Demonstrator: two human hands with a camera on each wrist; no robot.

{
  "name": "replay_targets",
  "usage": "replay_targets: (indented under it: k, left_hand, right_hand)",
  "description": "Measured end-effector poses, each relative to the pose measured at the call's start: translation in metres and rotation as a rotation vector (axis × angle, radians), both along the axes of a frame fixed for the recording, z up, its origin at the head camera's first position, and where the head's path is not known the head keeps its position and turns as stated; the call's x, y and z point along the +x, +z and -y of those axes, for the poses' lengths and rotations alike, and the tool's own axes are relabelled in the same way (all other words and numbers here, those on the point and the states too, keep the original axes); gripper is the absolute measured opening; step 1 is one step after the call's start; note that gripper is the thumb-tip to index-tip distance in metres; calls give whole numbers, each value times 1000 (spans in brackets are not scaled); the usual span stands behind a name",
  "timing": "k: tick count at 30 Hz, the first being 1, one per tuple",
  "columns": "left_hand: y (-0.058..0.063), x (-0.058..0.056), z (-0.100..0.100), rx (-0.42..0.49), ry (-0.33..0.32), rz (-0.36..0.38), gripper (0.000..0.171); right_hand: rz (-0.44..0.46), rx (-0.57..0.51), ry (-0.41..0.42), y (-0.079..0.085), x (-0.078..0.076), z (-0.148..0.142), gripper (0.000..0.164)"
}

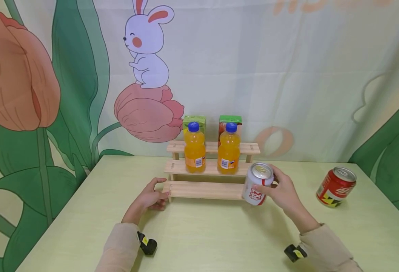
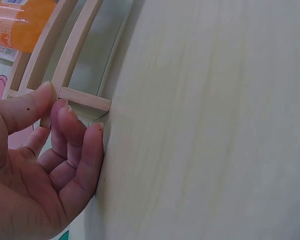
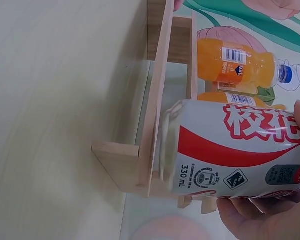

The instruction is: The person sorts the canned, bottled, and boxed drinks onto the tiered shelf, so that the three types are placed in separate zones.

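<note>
A small three-step wooden rack (image 1: 206,189) stands on the table. At its left end my left hand (image 1: 153,195) pinches the lowest step (image 2: 65,65) between thumb and fingers. My right hand (image 1: 285,190) grips a white and red soda can (image 1: 258,184) around its side, at the right end of the lowest step. In the right wrist view, the can's base overlaps that step's edge, and large red characters show on the can (image 3: 230,150). Two orange soda bottles with blue caps, a left one (image 1: 195,151) and a right one (image 1: 228,153), stand on the middle step.
Behind the bottles, a green juice carton (image 1: 199,120) and a green-topped carton (image 1: 231,118) stand on the top step. A red soda can (image 1: 336,187) is on the table (image 1: 213,234) at the right. A printed curtain (image 1: 253,68) hangs behind the table.
</note>
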State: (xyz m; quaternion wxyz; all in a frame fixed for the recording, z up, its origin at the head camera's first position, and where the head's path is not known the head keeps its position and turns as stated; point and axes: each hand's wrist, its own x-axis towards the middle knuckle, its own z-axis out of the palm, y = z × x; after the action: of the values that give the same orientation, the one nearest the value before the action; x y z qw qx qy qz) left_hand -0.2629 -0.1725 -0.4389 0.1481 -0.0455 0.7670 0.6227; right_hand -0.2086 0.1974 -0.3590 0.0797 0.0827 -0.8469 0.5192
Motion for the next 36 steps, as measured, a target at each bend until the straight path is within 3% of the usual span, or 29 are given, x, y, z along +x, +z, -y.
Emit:
replay_targets:
  k: [36]
  left_hand:
    - [0,1,0,9,8,2,57]
  right_hand:
    - [41,-91,74,5,-6,38,64]
